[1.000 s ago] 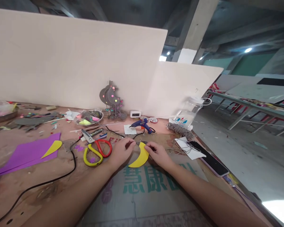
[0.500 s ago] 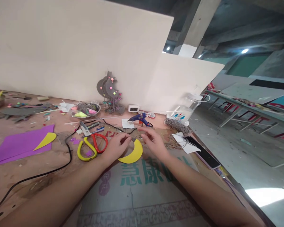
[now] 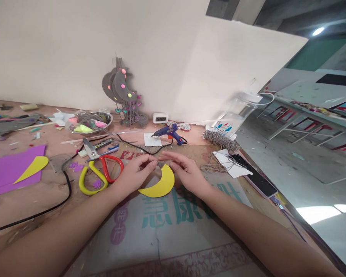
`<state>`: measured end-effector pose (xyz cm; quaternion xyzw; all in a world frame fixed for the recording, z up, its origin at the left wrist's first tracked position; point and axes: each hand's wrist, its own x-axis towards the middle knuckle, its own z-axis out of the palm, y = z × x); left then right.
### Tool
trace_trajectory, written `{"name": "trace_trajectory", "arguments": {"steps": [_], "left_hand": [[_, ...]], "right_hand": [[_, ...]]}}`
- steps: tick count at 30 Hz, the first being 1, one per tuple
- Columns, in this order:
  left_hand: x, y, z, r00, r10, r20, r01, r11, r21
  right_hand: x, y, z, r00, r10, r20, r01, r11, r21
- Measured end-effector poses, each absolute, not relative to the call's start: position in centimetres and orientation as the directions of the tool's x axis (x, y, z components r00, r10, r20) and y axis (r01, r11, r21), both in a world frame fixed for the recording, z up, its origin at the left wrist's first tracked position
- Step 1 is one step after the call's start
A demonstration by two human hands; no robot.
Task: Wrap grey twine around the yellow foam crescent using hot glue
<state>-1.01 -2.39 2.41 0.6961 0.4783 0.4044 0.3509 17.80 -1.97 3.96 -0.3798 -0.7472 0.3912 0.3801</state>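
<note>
A yellow crescent-shaped cutout (image 3: 160, 187) lies between my hands above the printed sheet, its upper tip close to both sets of fingertips. My left hand (image 3: 140, 168) is closed in a pinch beside that tip. A small grey bit shows at its fingertips, too small to name. My right hand (image 3: 187, 169) is at the crescent's right, fingers reaching left over the tip and thumb apart from them; I see nothing held in it. Scissors (image 3: 107, 169) with one yellow and one red handle lie left of my left hand.
Behind my hands are a blue glue gun (image 3: 170, 132), a small digital clock (image 3: 160, 118) and grey crescent ornaments (image 3: 122, 88). Grey yarn (image 3: 219, 140), a phone (image 3: 256, 175) and a clear plastic jug (image 3: 233, 115) stand right. Purple sheets (image 3: 14, 169) and a black cord (image 3: 66, 192) lie left.
My right hand's fingers have come closer to my left fingertips and reach out straighter over the crescent's tip. The camera view has shifted, moving the background up in the picture.
</note>
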Motion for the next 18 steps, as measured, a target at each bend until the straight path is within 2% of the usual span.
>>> {"name": "trace_trajectory", "arguments": {"steps": [7, 13, 15, 18], "left_hand": [[-1.2, -2.1, 1.8, 0.257, 0.949, 0.182, 0.312, -0.259, 0.914], [-1.2, -2.1, 1.9, 0.326, 0.932, 0.159, 0.263, -0.251, 0.931], [-1.1, -2.0, 1.8, 0.304, 0.942, 0.146, 0.237, -0.223, 0.945], [-1.1, -1.9, 1.8, 0.202, 0.968, 0.150, 0.243, -0.198, 0.949]], "right_hand": [[17.7, -1.2, 3.2, -0.302, 0.948, 0.104, 0.311, 0.201, -0.929], [17.4, -1.0, 3.0, -0.265, 0.960, 0.084, 0.322, 0.171, -0.931], [17.4, -1.0, 3.1, -0.261, 0.962, 0.086, 0.319, 0.170, -0.932], [17.8, -0.8, 3.3, -0.217, 0.968, 0.130, 0.227, 0.180, -0.957]]}}
